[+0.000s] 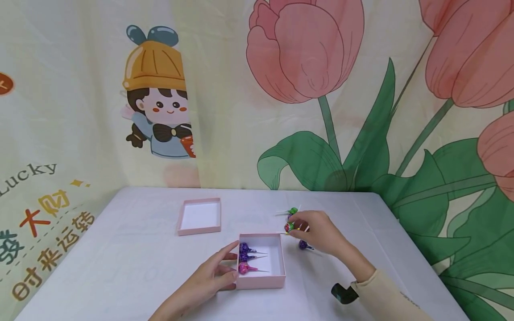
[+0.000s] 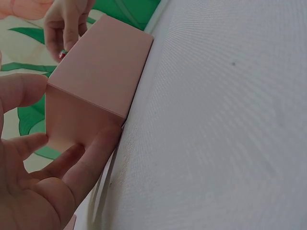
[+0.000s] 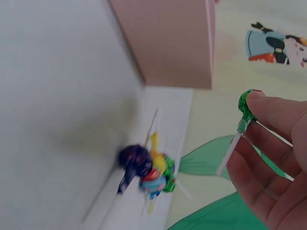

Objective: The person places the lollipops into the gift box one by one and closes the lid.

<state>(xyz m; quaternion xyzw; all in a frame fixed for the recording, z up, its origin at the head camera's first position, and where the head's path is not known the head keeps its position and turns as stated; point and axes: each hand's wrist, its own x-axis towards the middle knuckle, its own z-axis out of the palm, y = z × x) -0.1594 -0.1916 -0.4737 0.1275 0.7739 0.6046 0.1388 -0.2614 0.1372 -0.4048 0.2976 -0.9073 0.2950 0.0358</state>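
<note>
From my remote station I watched the right hand pinch a green lollipop between thumb and fingers, just right of the pink box; in the right wrist view its stick slanted down and left. The left hand spread its fingers against the box's left wall. Inside, three lollipops pointed sticks rightward. I read "Lucky" and "时来运转" on the backdrop.

We pinch a mostly green-wrapped lollipop with a white stick near the far right corner of our open pink box. Inside, two purple lollipops and one pink lollipop lie along the left wall, sticks pointing right.
</note>
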